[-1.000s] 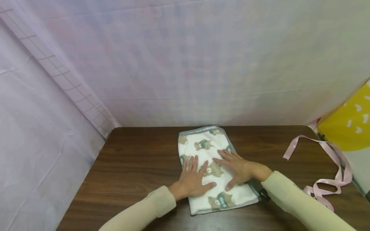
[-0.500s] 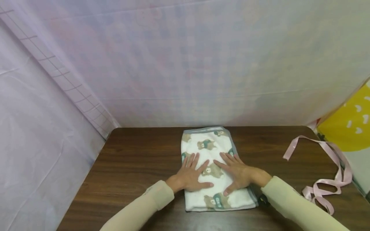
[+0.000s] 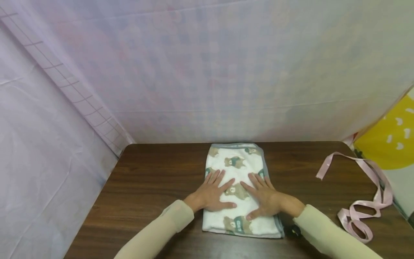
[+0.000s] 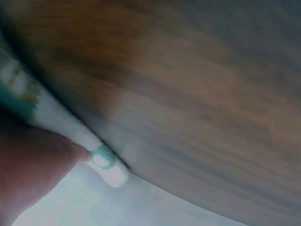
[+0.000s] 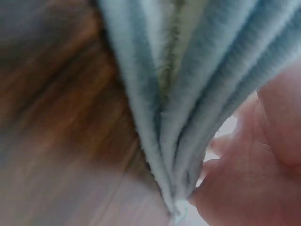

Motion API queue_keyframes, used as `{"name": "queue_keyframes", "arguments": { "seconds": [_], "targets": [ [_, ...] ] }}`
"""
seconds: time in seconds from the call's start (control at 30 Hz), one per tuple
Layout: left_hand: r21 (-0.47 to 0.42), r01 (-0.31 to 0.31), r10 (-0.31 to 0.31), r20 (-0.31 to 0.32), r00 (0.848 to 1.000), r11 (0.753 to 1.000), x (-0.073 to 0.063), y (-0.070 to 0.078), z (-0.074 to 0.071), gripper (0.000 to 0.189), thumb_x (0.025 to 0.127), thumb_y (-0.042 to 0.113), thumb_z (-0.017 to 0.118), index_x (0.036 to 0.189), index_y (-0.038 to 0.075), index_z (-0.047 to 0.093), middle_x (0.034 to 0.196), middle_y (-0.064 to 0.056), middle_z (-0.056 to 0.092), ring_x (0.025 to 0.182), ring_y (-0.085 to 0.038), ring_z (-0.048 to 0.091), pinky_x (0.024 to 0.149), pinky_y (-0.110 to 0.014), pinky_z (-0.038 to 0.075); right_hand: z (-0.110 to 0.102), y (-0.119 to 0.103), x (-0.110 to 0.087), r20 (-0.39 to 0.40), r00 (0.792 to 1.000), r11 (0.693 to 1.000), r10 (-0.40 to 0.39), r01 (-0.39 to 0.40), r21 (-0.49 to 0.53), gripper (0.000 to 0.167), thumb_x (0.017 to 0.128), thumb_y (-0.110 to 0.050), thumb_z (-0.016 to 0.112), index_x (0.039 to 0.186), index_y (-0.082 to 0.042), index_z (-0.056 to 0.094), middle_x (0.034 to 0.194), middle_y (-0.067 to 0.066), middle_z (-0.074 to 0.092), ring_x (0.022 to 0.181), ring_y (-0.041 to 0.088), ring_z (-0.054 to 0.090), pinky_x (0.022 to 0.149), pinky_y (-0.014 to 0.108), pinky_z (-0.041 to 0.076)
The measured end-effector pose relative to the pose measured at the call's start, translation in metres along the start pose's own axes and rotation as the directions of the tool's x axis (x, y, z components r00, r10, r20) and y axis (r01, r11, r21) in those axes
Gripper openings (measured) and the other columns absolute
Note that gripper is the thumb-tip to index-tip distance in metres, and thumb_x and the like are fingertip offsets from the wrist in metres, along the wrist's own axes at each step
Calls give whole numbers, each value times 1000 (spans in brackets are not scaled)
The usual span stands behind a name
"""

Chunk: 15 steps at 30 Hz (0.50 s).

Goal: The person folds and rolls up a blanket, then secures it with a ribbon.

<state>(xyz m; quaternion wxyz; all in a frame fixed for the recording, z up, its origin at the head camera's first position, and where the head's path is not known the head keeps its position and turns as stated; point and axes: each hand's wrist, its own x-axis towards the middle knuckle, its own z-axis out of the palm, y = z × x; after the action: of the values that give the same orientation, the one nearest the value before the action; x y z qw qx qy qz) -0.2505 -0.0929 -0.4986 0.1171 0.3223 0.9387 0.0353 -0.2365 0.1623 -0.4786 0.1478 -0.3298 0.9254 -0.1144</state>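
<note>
A folded white blanket (image 3: 237,225) with brown bears in green and a grey-blue border lies on the wooden table, its long side running away from me. My left hand (image 3: 213,196) rests flat on its left side, fingers spread and pointing away. On the right side my right hand (image 3: 266,196) lies likewise, thumb toward the near edge. The right wrist view shows several stacked layers of the blanket's grey-blue edge (image 5: 207,94) beside the palm. In the left wrist view, part of the hand (image 4: 37,165) touches the blanket's rounded edge (image 4: 66,117).
A pink satin ribbon (image 3: 365,212) lies in loops on the right of the dark wooden table (image 3: 155,180). A small black object (image 3: 295,230) sits beside my right wrist. Pale patterned cloth (image 3: 207,72) hangs behind the table, with a yellow patch (image 3: 388,140) at right.
The blanket has turned slightly, its far end shifting right and its near end left, so it lies straighter. Both hands have moved with it, staying flat on top.
</note>
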Motion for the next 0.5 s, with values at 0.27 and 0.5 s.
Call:
{"name": "queue_keyframes", "arguments": {
  "seconds": [0.27,0.5],
  "targets": [
    [25,-63,63,-4,998,998,-17,15,2,77,97,70,26,160,29,9,166,-17,1,153,-29,0,121,-53,4,6,-21,-21,-7,995,995,-101,101,-1,77,96,-44,58,155,-4,28,159,32,13,145,53,13,113,70,11],
    [44,-166,166,19,986,985,-36,17,8,78,97,70,26,160,28,6,166,-14,0,153,-28,1,122,-51,5,28,-26,-44,-123,967,973,-224,215,-80,89,92,-66,50,154,-6,32,159,29,21,142,53,21,119,47,-12]
  ]
}}
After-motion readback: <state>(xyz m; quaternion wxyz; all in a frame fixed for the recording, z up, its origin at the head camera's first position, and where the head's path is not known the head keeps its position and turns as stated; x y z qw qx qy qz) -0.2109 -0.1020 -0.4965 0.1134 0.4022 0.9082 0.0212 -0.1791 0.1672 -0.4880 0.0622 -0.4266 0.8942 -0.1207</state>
